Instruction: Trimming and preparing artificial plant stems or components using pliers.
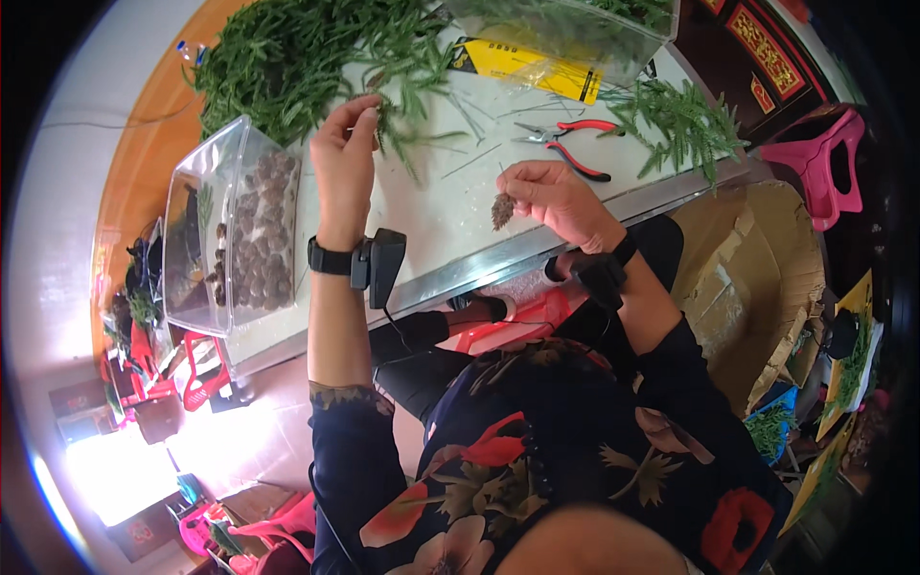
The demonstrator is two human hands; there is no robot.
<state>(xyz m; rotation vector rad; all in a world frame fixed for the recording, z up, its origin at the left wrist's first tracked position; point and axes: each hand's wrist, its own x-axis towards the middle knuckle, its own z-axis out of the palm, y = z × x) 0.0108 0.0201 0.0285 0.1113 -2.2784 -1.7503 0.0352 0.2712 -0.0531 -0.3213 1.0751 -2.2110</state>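
Note:
My left hand [347,144] is closed, thumb against fingers, on a green artificial pine sprig [386,129] beside the big green heap. Its fingers partly cover where the sprig is gripped. Near the table's front edge, my right hand [556,199] pinches a small brown pine cone [501,212]. The cone hangs below the fingertips, and a thin wire seems to stick up above them. Pliers [561,137] with red and black handles lie on the table just beyond my right hand, their jaws pointing left.
A heap of green sprigs [278,67] covers the far left. At the left stands a clear plastic bin [196,172] of pine cones [264,225]. Loose wires, a yellow card [527,69], another clear container [575,38] and more sprigs [676,125] lie beyond. A cardboard box [738,278] and pink stool [824,168] stand right.

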